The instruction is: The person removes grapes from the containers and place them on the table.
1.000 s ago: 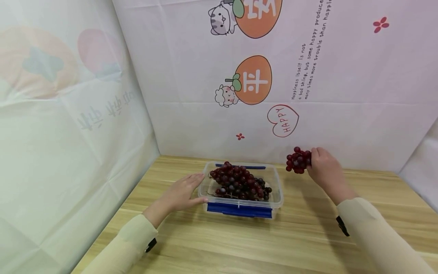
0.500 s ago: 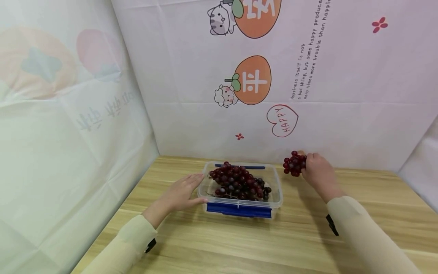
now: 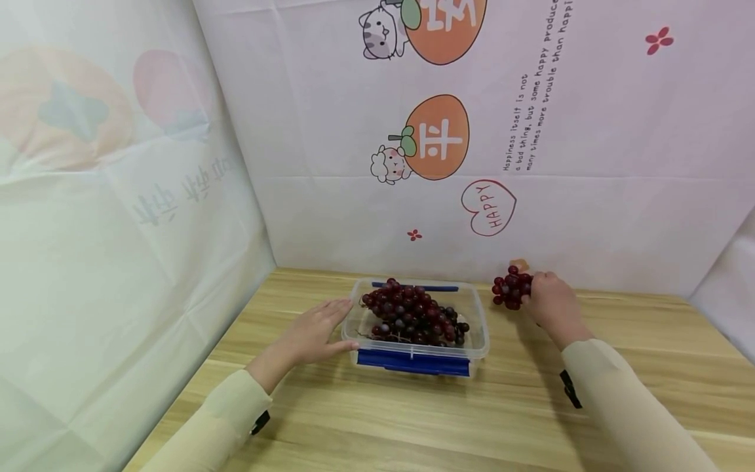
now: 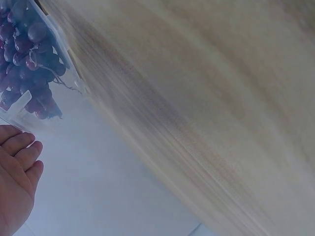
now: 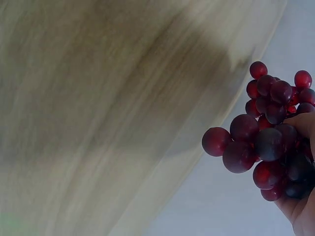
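A clear plastic container [image 3: 480, 308] with blue clips stands on the table, holding dark red grapes [image 3: 407, 311] heaped inside. Along its left side my left hand [image 3: 309, 334] rests with fingers straight and thumb at the near left corner. In the left wrist view, the fingertips of the left hand [image 4: 17, 172] are right by the container's corner. My right hand [image 3: 554, 305] grips a small bunch of red grapes [image 3: 511, 288] to the right of the container, near the back edge of the table. The right wrist view shows this bunch [image 5: 268, 142] between thumb and fingers, part of it hidden by the hand.
The wood-grain table [image 3: 413, 419] ends at a white printed cloth [image 3: 330, 216] behind. Another white cloth [image 3: 118, 282] hangs along the left side. A small orange patch [image 3: 520, 263] shows low on the back cloth, just above the held bunch.
My right hand has come slightly left and down with the bunch of grapes, uncovering the orange patch behind. The left hand and the container have stayed in place.
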